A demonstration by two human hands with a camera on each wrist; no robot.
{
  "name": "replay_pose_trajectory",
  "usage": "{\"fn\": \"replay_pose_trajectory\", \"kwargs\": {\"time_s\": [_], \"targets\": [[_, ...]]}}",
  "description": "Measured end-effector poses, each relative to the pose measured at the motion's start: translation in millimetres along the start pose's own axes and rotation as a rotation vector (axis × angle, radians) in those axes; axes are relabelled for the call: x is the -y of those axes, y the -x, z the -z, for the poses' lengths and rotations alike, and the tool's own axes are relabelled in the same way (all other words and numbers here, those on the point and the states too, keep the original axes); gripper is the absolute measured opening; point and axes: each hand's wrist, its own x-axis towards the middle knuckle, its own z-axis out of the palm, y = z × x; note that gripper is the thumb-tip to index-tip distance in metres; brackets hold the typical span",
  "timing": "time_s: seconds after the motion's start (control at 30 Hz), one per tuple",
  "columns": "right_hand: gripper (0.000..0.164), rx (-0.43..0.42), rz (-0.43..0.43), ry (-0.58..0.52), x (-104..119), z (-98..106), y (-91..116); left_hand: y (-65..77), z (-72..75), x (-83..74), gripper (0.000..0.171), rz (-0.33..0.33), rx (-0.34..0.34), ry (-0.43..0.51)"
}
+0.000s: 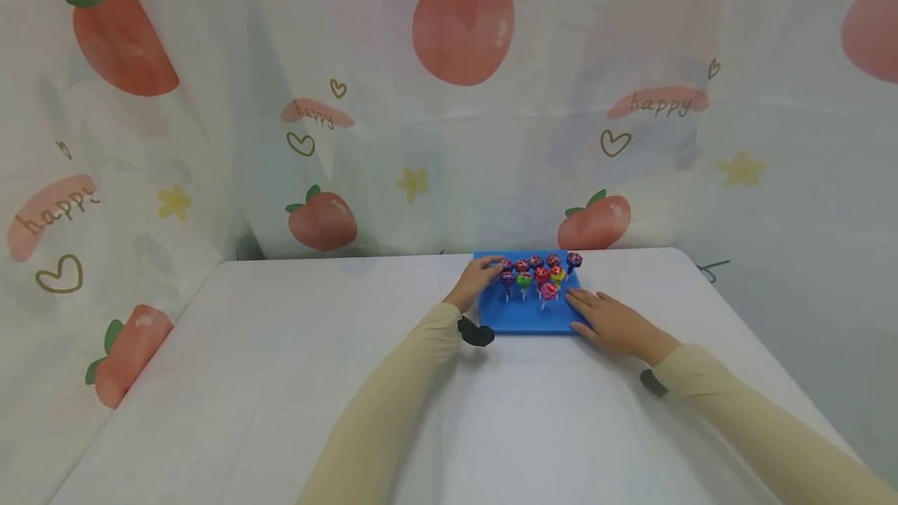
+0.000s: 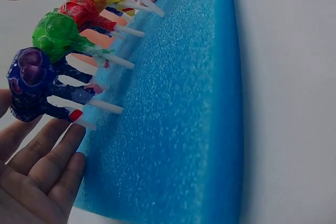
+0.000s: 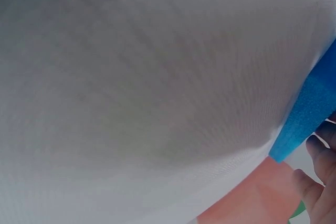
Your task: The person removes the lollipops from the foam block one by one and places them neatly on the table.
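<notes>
Several wrapped lollipops stand with their sticks in a blue foam board [image 1: 526, 322]. My left hand [image 1: 477, 280] is at the board's far left corner, pinching the leftmost back-row lollipop [image 1: 507, 264] by its head. In the left wrist view a purple lollipop [image 2: 31, 77] in front hides the thumb and index fingertips; the other fingers [image 2: 55, 166] bend loosely by the board's edge. A green lollipop [image 1: 524, 280] and a pink lollipop [image 1: 549, 291] stand nearer the front. My right hand [image 1: 617, 323] lies with fingers extended along the board's right edge.
The board lies toward the far edge of a white-covered table [image 1: 281, 380]. Behind it hangs a pale curtain [image 1: 449, 154] printed with fruit and hearts. One purple lollipop [image 1: 574, 259] leans at the back right corner, close to the right hand.
</notes>
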Motion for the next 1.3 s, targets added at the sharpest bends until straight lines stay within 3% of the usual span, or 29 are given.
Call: {"fn": "replay_pose_trajectory", "kwargs": {"time_s": [0.2, 0.37, 0.8, 0.97, 1.3], "targets": [[0.061, 0.006, -0.001, -0.004, 2, 3, 1, -3.4, -4.0, 0.6, 0.035, 0.023, 0.009, 0.029], [0.061, -0.001, 0.008, -0.005, 1, 2, 2, -5.4, -4.2, 1.8, 0.035, 0.009, -0.002, 0.048], [0.061, 0.001, 0.007, 0.003, 0, 0, 0, -1.4, 0.9, -4.2, 0.035, -0.052, -0.018, 0.206], [0.061, 0.013, 0.002, -0.005, 2, 0, 1, 2.4, 6.2, -8.2, 0.034, -0.101, 0.001, 0.291], [0.061, 0.015, 0.003, 0.001, 4, 3, 0, 8.0, 24.3, -10.7, 0.035, -0.124, -0.008, 0.303]]}}
